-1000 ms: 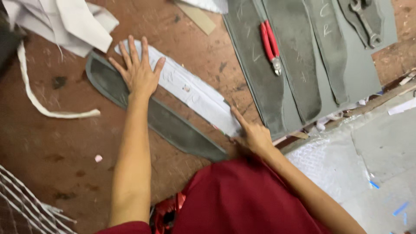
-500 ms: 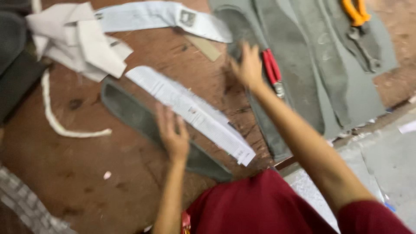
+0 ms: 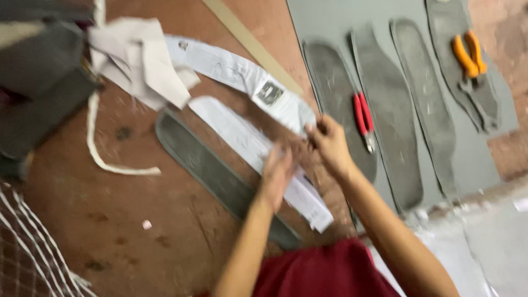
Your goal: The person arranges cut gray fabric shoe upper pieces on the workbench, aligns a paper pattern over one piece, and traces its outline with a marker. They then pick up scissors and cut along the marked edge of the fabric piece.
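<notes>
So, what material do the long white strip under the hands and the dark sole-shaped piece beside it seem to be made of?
The white strip looks like paper or thin non-woven sheet: matte, flat, with faint print and a crisp edge. The left hand rests on it. The dark sole-shaped piece looks like grey felt or rubbery sheet, matte, with a darker raised rim; blur leaves it open.

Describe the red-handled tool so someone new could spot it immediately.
Find the large grey sheet on the brown table. The red-handled pliers lie on its leftmost sole-shaped cutout, by the right hand. The other tool, farther right, has orange handles.
</notes>
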Demonstrator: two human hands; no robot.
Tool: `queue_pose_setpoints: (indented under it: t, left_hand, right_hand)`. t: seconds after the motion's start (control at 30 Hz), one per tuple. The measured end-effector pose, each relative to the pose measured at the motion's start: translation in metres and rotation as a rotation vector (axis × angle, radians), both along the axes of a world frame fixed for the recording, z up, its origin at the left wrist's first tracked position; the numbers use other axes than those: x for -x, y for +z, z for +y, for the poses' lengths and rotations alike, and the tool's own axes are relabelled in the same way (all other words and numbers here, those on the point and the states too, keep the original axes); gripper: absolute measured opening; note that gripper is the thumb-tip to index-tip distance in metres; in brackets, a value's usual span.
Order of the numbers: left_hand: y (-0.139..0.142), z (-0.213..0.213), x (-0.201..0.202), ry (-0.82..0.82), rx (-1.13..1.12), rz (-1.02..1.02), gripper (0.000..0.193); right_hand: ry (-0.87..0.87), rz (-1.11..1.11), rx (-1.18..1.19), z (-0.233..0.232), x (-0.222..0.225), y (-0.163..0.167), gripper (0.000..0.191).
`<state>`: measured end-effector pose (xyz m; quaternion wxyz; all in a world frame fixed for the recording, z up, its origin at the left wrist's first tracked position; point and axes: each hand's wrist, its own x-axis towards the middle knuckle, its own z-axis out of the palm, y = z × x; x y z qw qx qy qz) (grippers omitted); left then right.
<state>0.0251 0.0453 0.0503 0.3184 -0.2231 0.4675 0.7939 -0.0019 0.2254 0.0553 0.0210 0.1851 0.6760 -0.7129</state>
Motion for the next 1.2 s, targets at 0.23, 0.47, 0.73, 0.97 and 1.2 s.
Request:
queue_pose_setpoints:
  t: [0.23, 0.47, 0.73, 0.97, 1.2]
  left_hand:
    - [-0.022, 0.003, 0.075, 0.208, -0.245, 0.197, 0.037]
    - [-0.024, -0.07, 0.103, 0.115, -0.064, 0.249, 0.036]
    - [-0.013, -0.14, 0.145, 0.082, 0.01, 0.355, 0.039]
    - [-0.002, -0.148, 0.159, 0.263, 0.627, 0.708, 0.067]
    - [-0.026, -0.092, 0.003, -0.065, 0.906, 1.072, 0.069]
  right_hand:
    - [-0.046, -0.271, 0.121, -0.017, -0.169, 0.035, 0.016]
    - [-0.009, -0.384, 0.07, 0.004, -0.252, 0.001, 0.019]
    - [-0.024, -0.467, 0.027, -0.007, -0.279, -0.023, 0.02]
    - [0.032, -0.189, -0.528, -0.012, -0.285, -0.018, 0.024]
    - [0.267, 0.059, -0.661, -0.032, -0.249, 0.005, 0.047]
